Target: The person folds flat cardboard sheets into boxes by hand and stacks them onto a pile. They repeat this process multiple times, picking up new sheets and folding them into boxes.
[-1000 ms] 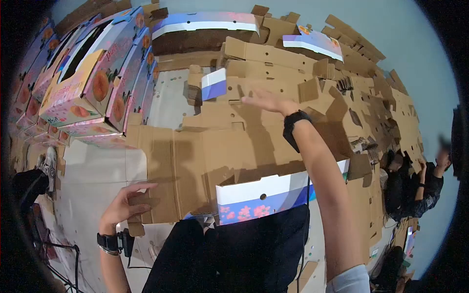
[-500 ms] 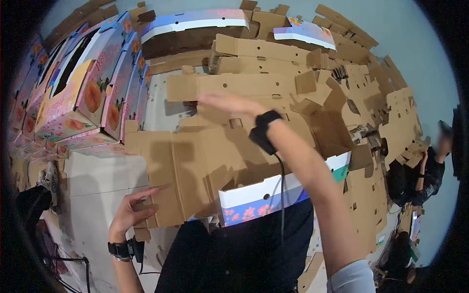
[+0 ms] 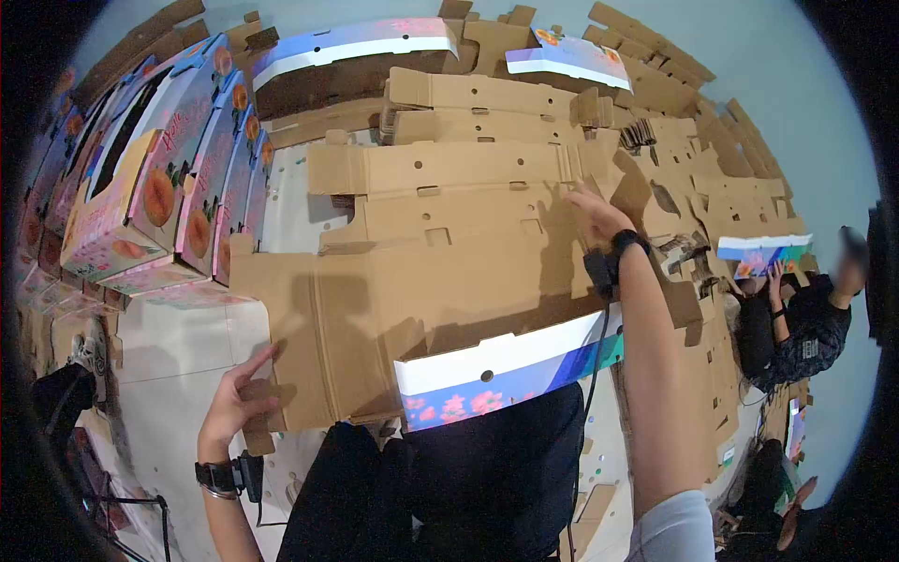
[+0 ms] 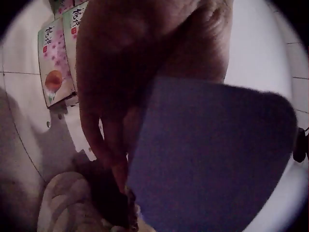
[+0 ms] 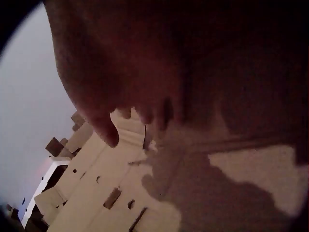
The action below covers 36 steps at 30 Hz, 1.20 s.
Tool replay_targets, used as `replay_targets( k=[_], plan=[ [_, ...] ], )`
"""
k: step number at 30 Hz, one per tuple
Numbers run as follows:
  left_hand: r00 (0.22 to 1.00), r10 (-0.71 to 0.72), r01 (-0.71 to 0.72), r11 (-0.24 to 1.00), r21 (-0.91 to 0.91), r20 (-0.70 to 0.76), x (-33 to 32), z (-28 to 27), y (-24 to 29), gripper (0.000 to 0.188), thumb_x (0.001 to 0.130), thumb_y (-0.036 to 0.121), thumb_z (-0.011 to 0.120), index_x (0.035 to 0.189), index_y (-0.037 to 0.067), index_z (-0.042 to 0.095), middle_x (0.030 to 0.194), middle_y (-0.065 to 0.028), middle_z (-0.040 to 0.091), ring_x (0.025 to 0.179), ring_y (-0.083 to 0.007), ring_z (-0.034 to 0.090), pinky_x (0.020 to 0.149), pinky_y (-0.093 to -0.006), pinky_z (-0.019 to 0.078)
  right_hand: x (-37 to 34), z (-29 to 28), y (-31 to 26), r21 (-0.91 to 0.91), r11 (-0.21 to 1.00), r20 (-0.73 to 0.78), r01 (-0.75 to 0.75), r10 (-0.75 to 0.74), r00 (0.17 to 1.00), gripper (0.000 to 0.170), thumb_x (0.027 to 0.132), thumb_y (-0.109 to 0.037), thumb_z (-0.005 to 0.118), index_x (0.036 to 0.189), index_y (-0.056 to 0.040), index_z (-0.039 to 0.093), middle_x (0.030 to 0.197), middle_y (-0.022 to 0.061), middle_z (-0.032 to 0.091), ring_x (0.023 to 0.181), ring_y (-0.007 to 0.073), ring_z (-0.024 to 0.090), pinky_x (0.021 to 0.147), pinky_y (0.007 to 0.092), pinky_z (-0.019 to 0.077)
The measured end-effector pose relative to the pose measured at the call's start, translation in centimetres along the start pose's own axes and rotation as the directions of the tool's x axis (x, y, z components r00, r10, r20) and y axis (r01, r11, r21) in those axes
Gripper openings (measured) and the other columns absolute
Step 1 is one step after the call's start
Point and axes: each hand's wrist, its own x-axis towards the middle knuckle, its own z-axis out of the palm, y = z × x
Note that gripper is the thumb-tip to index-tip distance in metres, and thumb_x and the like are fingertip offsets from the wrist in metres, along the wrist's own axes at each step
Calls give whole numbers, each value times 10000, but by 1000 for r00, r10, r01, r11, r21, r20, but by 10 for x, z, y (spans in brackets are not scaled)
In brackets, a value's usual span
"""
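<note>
Across the front of the lap, the unfolded cardboard box (image 3: 468, 290) runs lengthwise left to right, its left edge beside the nearer left hand (image 3: 236, 403), whose grip cannot be told, its right end below the right hand (image 3: 599, 214), fingers loosely extended.

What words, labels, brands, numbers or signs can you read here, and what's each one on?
"Hello", apparently: red script on the printed fruit box.
Dark characters, apparently Chinese, on the green-and-pink box: too blurred to quote.
Small red mark below them: unreadable.
Pale print on the other person's shirt: too small.
</note>
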Motion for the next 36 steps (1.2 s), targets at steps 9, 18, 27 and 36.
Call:
replay_targets(
  k=[9,18,27,36],
  plan=[
    [990,98,-105,992,-63,-103,10,7,-2,802,603,-168,613,1368,19,462,1386,-100,493,1299,-192,425,1096,-297,279,-64,190,-137,-251,748,950,614,66,307,518,927,-452,496,1315,-110,530,1281,77,572,1079,197,600,962,366,421],
    [991,118,-118,993,6,-58,14,2,10,703,692,-171,594,1353,41,484,1343,-82,529,1063,-121,572,841,-246,496,-51,237,-141,-279,531,708,800,-450,545,659,853,-465,567,1389,-108,428,1268,170,574,1160,325,545,990,436,419],
    [947,204,-249,955,-162,-249,15,-1,-7,621,757,-55,645,1345,35,466,1193,-119,620,974,-114,612,810,-240,504,-236,64,-72,-260,721,725,642,-293,623,437,999,-381,398,1180,-34,594,1052,198,648,974,323,620,859,422,476],
    [982,56,-24,985,171,-182,17,-12,-20,347,741,76,739,1064,-17,653,981,-61,671,959,-137,610,860,-266,464,-365,81,118,69,580,595,811,-676,433,269,972,-226,504,1122,-47,636,1183,114,608,1050,309,586,965,391,432]
  ],
)
